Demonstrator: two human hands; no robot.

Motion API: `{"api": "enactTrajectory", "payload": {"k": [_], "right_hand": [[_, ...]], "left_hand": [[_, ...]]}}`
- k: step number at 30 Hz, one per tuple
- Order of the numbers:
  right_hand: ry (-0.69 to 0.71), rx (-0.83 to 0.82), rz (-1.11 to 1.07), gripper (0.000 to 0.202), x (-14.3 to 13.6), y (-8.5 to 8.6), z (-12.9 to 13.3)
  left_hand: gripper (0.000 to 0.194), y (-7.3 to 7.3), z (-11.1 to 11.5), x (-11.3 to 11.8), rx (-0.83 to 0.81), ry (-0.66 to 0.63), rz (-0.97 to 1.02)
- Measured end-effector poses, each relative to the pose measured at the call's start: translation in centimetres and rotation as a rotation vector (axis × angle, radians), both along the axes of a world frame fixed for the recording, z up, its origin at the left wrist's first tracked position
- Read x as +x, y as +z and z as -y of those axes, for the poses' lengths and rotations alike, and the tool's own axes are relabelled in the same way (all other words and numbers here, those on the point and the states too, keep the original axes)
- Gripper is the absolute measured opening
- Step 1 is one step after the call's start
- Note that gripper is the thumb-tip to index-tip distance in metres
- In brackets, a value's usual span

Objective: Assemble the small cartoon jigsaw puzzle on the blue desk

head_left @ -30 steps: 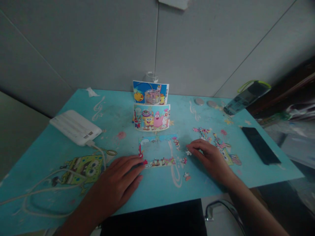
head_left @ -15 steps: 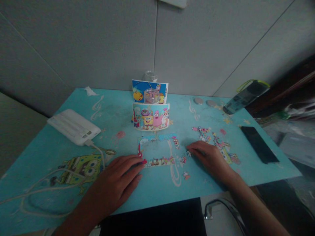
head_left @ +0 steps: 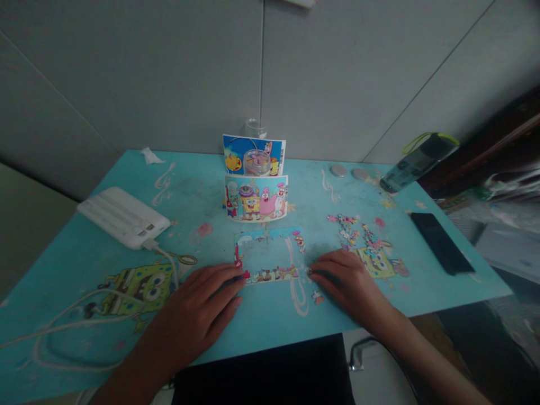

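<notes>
A partly joined jigsaw border [head_left: 272, 275] with cartoon figures lies flat on the blue table, its middle showing bare tabletop. At its lower left corner rest the outstretched fingertips of my left hand [head_left: 206, 306]. My right hand [head_left: 352, 284] is just off the lower right corner, thumb and fingers pinched on a small jigsaw piece [head_left: 310, 271], mostly hidden. Below those fingertips lies a loose piece [head_left: 318, 297]. Beyond my right hand are heaps of small jigsaw pieces [head_left: 349, 229]. Behind the border stands a picture card [head_left: 256, 198] showing the cartoon figures.
A second card [head_left: 276, 149] and a clear round jar [head_left: 256, 163] stand behind the first card. On the left is a white power bank [head_left: 124, 216] with a cable [head_left: 172, 263]. Two round lids [head_left: 338, 170], a bottle [head_left: 417, 163] and a black phone-like slab [head_left: 441, 243] lie right.
My right hand has moved left and slightly down, towards the border's lower right corner. A piece lying by that corner is now hidden at its fingertips. My left hand has stayed put.
</notes>
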State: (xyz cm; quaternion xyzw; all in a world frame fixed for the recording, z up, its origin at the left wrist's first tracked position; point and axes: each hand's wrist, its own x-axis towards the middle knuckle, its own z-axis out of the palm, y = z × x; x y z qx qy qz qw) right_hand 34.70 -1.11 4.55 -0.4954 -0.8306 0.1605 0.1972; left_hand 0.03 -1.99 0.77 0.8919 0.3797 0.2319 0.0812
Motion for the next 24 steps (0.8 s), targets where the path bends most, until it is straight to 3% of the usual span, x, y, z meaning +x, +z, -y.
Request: {"api": "enactTrajectory", "payload": {"k": [4,8,18,24], "right_hand": [[0.061,-0.052,-0.007,0.02,0.0,0.7,-0.3],[0.037,-0.09,-0.063,0.02,0.4,1.3,0.5],[-0.067,-0.218,0.07,0.013,0.1,0.8,2.9],[0.001,-0.239,0.069,0.008,0.0,0.9,2.8]], "left_hand": [[0.038,0.0,0.0,0.0,0.005,-0.002,-0.008],[0.038,0.0,0.0,-0.1,0.0,-0.008,-0.005],[0.038,-0.1,0.0,-0.1,-0.002,-0.004,-0.014],[0.038,-0.1,0.0,-0.1,0.001,-0.004,0.001]]}}
